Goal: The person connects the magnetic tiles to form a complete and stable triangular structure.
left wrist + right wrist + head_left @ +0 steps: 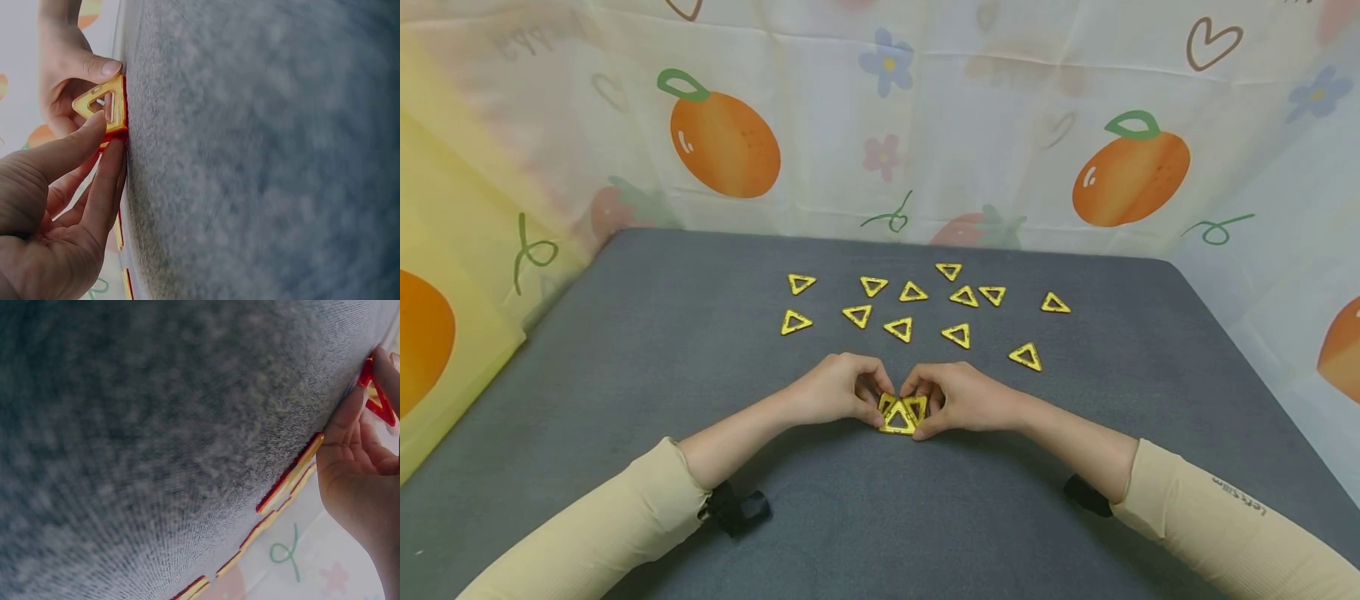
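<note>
Yellow translucent triangular tiles, clustered edge to edge: left hand pinches the 9 o'clock side, right hand the 3 o'clock side; both grips narrowed to tile width. Twelve loose triangular tiles lie flat from 10 to 2 o'clock of the cluster. Surface: grey fabric-textured tabletop. Fruit-print curtain beyond, at 12 o'clock.
</note>
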A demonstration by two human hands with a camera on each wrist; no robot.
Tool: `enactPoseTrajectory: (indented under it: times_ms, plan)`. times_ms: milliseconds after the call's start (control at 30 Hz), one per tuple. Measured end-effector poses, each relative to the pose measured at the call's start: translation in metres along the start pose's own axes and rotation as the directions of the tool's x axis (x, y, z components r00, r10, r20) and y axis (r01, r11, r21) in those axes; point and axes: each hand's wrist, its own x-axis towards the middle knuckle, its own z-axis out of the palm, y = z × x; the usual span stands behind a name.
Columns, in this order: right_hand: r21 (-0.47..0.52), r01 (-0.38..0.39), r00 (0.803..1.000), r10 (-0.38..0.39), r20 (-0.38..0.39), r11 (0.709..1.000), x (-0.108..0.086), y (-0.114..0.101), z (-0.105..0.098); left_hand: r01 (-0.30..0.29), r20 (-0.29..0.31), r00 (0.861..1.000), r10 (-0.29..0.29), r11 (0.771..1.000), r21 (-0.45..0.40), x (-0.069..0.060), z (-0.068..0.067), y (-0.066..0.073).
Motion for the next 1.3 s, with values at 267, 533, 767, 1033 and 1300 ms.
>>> enactPoseTrajectory:
  times_ms: [267,533,767,1033,1300]
  plan:
    - [0.013,0.001,1.000,-0.001,-0.010,1.000,0.000,0.000,0.000,-0.001,-0.009,1.000,0.001,0.998,0.062,0.003,0.004,0.003]
    - [0.011,0.007,1.000,-0.007,-0.024,1.000,0.000,-0.001,0.002,-0.012,-0.019,1.000,0.014,0.993,0.121,0.004,0.008,0.008]
    - [-0.009,0.011,0.999,-0.011,-0.038,1.000,0.000,-0.002,0.002,-0.016,-0.038,0.999,0.022,0.986,0.168,0.003,0.011,0.012]
    - [-0.004,0.002,0.999,-0.002,-0.040,1.000,0.001,-0.003,0.003,-0.038,-0.051,0.997,0.052,0.972,0.232,0.002,0.013,0.017]
    - [-0.006,-0.008,0.999,0.008,-0.042,1.000,0.001,-0.003,0.003,-0.066,-0.050,0.995,0.081,0.964,0.259,0.002,0.014,0.017]
